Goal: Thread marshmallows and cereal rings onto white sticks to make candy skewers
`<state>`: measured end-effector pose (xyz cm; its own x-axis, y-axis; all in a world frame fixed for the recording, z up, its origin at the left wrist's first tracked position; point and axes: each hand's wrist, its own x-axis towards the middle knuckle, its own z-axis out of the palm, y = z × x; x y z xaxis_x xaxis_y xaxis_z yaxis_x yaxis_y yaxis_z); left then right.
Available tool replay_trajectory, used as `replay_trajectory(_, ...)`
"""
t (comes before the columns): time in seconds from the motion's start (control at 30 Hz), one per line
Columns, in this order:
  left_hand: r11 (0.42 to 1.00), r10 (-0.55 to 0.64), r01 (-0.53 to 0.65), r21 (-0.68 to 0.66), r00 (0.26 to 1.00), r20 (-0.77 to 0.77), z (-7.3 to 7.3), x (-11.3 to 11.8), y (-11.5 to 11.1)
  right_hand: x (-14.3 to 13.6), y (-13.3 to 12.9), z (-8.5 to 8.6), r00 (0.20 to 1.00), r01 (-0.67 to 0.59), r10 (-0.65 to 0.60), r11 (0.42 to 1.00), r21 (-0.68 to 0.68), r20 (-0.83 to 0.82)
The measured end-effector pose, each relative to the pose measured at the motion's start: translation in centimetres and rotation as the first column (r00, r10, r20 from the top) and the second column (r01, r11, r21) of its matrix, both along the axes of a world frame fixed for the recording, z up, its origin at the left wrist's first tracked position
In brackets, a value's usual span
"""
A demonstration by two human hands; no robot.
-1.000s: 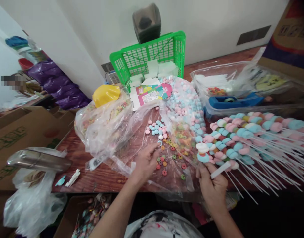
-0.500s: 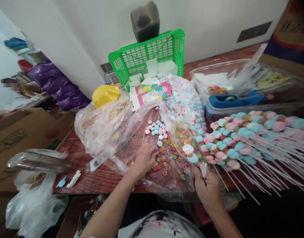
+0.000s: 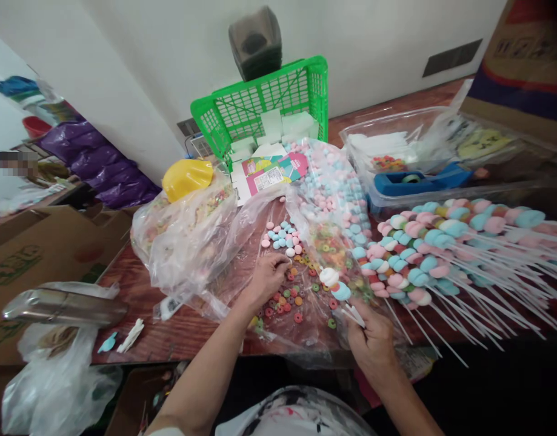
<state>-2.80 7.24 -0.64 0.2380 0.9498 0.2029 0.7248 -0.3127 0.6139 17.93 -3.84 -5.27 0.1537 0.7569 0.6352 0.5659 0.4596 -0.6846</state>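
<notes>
Several white sticks are gripped in my right hand point(image 3: 371, 339); one of them carries a marshmallow skewer point(image 3: 336, 284) with white and blue marshmallows and an orange piece between. My left hand point(image 3: 270, 277) is closed in a pinch above the plastic sheet; whatever its fingertips hold is too small to make out. Just beyond it lies a small pile of pink, blue and white marshmallows point(image 3: 282, 236). Coloured cereal rings point(image 3: 285, 301) are scattered beside and below my left hand. Finished-looking marshmallow skewers point(image 3: 414, 251) are heaped to the right, their sticks pointing toward the lower right.
Behind are a green crate point(image 3: 260, 103), a bag of marshmallows point(image 3: 335, 181) and a bag of cereal rings point(image 3: 187, 224) bearing a yellow scoop-like thing point(image 3: 187, 180). A tape dispenser point(image 3: 421, 180) stands right, a steel flask point(image 3: 64, 304) left. Another person is far left.
My left hand has moved slightly up toward the marshmallow pile from the cereal rings. The skewer in my right hand has shifted left and tilted. The whole view has moved a little.
</notes>
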Motion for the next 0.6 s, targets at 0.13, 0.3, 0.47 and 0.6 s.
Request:
replay_trajectory(0.13,0.995,-0.095,0.091,-0.047,0.990,-0.108,0.3,0.2,-0.2,-0.1,0.0,0.3,0.999,-0.050,0.050,0.999,-0.007,0.007)
replay_trajectory(0.3,0.986,-0.152,0.165,0.014,0.936,-0.316,0.0,1.1,-1.4,-0.2,0.0,0.3,0.998,-0.068,0.068,0.998,0.002,-0.001)
replay_trajectory(0.47,0.983,-0.168,0.178,0.046,0.970,-0.174,-0.8,1.5,-2.7,-0.2,0.0,0.5,0.999,-0.042,0.042,0.999,-0.002,0.016)
replay_trajectory(0.6,0.984,0.128,-0.051,-0.168,0.863,0.489,0.0,1.8,-3.3,-0.3,0.1,0.2,0.999,-0.039,0.039,0.999,-0.009,0.037)
